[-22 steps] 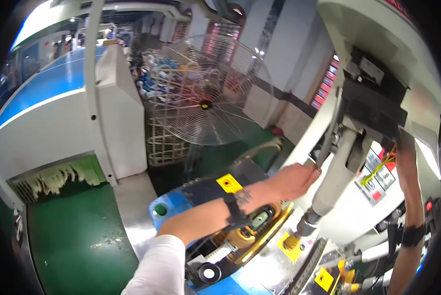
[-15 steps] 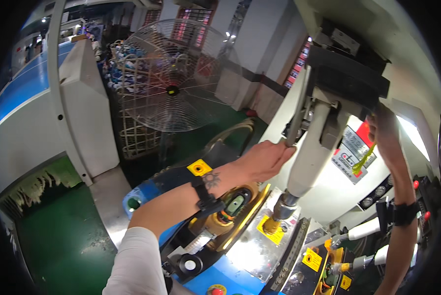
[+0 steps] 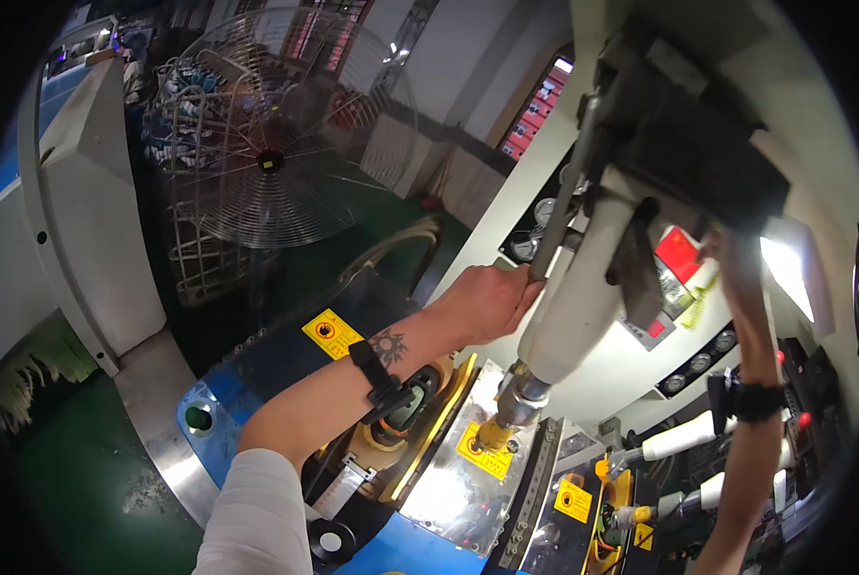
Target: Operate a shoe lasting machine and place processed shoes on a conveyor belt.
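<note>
My left hand (image 3: 492, 302) is closed round the lower end of a grey metal bar (image 3: 562, 206) beside a white machine cylinder (image 3: 573, 311). The cylinder slants down to a metal joint (image 3: 522, 393) above a yellow fitting (image 3: 493, 434) on a metal plate. My right hand (image 3: 731, 254) is raised just under a dark block (image 3: 703, 158) at the cylinder's top. Its fingers are blurred and partly hidden, so their grip is unclear. A yellow-green cord (image 3: 701, 303) hangs beside that hand.
A large wire-caged fan (image 3: 271, 158) stands at the left before a rack. Below my left forearm lies a shoe-shaped mould (image 3: 408, 412) in the blue machine. More white cylinders (image 3: 679, 439) and red knobs (image 3: 804, 420) are at the right. A bright lamp (image 3: 787, 273) sits beyond my right wrist.
The view has shifted, so the fan and machine appear farther left. My left hand stays on the bar. My right hand remains by the dark block, now more blurred.
</note>
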Available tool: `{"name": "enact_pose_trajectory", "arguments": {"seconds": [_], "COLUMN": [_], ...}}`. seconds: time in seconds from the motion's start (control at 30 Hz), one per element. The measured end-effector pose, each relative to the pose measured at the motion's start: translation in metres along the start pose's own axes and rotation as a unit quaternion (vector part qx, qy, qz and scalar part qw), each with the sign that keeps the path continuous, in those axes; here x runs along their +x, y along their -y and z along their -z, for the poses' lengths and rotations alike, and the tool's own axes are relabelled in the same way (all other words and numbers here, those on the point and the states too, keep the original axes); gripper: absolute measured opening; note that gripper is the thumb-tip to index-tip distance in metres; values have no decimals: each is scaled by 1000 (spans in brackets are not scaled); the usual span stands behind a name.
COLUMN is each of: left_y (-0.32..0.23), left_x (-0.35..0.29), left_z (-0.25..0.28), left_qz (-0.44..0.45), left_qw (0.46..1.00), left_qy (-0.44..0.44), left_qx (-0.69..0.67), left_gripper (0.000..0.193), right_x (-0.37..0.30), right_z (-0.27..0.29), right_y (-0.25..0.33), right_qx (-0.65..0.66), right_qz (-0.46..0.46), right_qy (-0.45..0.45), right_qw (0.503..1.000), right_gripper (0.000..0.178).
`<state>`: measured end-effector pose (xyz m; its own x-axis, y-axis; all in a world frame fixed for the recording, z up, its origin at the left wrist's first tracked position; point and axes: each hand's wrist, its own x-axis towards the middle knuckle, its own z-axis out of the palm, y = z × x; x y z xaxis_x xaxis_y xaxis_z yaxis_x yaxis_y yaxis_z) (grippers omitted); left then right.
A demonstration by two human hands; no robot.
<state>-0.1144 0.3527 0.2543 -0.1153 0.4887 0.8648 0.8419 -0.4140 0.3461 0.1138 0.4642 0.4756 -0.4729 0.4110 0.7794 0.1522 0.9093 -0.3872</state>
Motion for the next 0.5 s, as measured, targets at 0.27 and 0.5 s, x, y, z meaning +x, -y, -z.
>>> {"name": "enact_pose_trajectory", "arguments": {"seconds": [0.27, 0.5], "left_y": [-45, -189], "left_x": [-68, -312], "left_z": [43, 135], "left_qz": [44, 365], "left_qw": [997, 931], "left_qy": [-41, -25], "left_qx": [51, -12], "left_gripper": [42, 21], "right_x": [-133, -480], "right_z": [23, -41], "right_y": [8, 110], "right_qx": [-284, -120], "right_qz": [19, -92], "right_qy": [40, 275], "right_qw": [958, 949], "right_gripper": [24, 82]}}
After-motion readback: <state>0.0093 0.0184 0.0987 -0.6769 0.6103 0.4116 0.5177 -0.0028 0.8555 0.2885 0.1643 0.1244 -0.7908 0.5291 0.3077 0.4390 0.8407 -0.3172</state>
